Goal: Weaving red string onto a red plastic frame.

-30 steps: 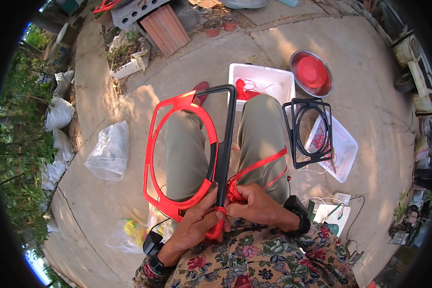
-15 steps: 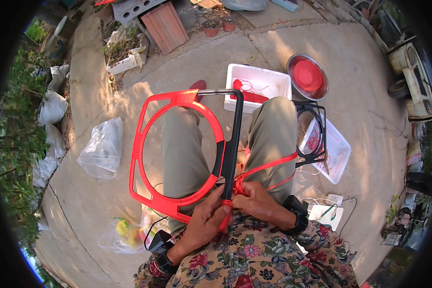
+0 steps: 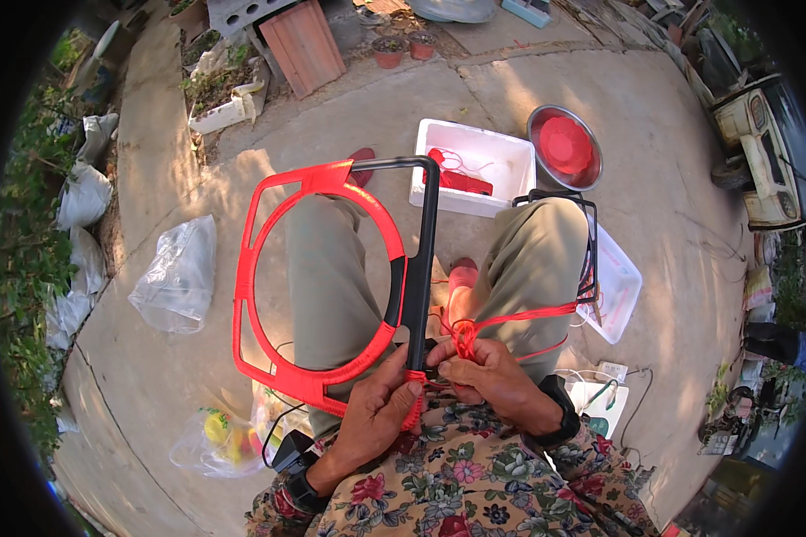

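Note:
A square frame with a ring inside (image 3: 269, 268), partly wrapped in red cord and partly bare black, rests across my lap. My left hand (image 3: 378, 413) grips its lower right corner, where the wrapping is. My right hand (image 3: 493, 380) pinches the red plastic cord (image 3: 528, 315) beside that corner; a loop of it bunches at my fingertips, and the strands run right over my knee. A second bare black frame (image 3: 589, 242) leans by my right leg.
A white tub (image 3: 475, 152) with red cord stands ahead beside a metal bowl (image 3: 564, 148) holding something red. A white tray (image 3: 620, 285) lies right, a clear plastic bag (image 3: 179, 273) left. Bricks, plant pots and sacks line the concrete.
The frame has swung upward and left in my lap. My right hand has pulled the red cord tighter, forming a loop near the corner.

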{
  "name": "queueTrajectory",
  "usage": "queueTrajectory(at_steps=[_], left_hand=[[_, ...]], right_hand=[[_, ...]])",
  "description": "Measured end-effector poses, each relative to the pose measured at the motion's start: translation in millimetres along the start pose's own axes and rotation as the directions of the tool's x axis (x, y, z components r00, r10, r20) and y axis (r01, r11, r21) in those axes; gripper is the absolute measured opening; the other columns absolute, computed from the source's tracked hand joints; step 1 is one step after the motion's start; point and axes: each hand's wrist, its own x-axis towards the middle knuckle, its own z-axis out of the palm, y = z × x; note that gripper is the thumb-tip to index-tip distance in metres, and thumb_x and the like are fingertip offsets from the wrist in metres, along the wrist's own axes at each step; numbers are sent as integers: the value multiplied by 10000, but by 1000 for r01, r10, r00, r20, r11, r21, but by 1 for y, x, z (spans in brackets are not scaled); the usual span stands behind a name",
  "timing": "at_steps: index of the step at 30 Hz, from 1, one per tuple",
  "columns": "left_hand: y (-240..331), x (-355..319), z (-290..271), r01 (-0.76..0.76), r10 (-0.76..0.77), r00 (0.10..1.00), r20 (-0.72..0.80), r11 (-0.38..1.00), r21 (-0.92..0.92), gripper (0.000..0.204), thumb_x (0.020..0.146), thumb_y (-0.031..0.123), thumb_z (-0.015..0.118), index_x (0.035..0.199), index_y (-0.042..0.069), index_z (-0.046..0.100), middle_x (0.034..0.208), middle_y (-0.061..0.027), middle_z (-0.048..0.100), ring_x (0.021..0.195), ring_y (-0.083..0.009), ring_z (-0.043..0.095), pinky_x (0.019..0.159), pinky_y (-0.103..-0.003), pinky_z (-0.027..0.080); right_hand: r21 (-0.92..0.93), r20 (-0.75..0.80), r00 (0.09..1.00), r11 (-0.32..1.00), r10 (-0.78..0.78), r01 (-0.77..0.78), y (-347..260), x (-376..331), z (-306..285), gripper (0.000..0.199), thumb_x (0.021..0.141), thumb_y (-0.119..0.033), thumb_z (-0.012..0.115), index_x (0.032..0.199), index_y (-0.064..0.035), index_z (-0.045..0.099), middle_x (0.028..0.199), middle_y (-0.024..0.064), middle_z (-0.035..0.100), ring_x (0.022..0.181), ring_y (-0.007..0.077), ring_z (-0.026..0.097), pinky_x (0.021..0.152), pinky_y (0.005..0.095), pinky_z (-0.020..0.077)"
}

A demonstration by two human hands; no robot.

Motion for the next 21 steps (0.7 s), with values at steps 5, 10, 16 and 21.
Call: queueTrajectory(at_steps=[5,10,16,21], left_hand=[[-5,1,-1,5,-4,1000,-6,999,37,519,966,85,476,1439,13,274,820,-60,608,594,-104,581,549,-232,490],[-4,-1,-1,10,-9,1000,-12,997,70,516,959,68,476,1433,3,280,831,-49,606,588,-87,572,538,-225,490],[-9,0,2,10,-1,999,-54,984,176,484,952,53,472,1406,-17,321,858,-43,615,558,-76,561,503,-223,477],[-25,4,0,-154,197,976,-97,927,341,474,935,54,509,1374,-46,363,861,-44,621,673,-40,513,592,-206,440]], right_hand=[[-188,19,997,979,-76,78,8,9,2,196,877,-187,640,990,-27,633,723,-55,541,638,11,467,539,190,377],[-302,27,988,940,-155,156,11,12,2,196,857,-181,664,949,-9,643,719,-46,556,645,25,482,553,199,391],[-363,-15,988,922,-152,136,11,12,4,182,826,-149,665,906,15,664,731,-15,589,663,43,510,581,220,426],[-390,-96,988,917,-124,77,3,5,12,192,807,-138,662,896,32,665,729,-3,601,665,48,521,595,219,434]])
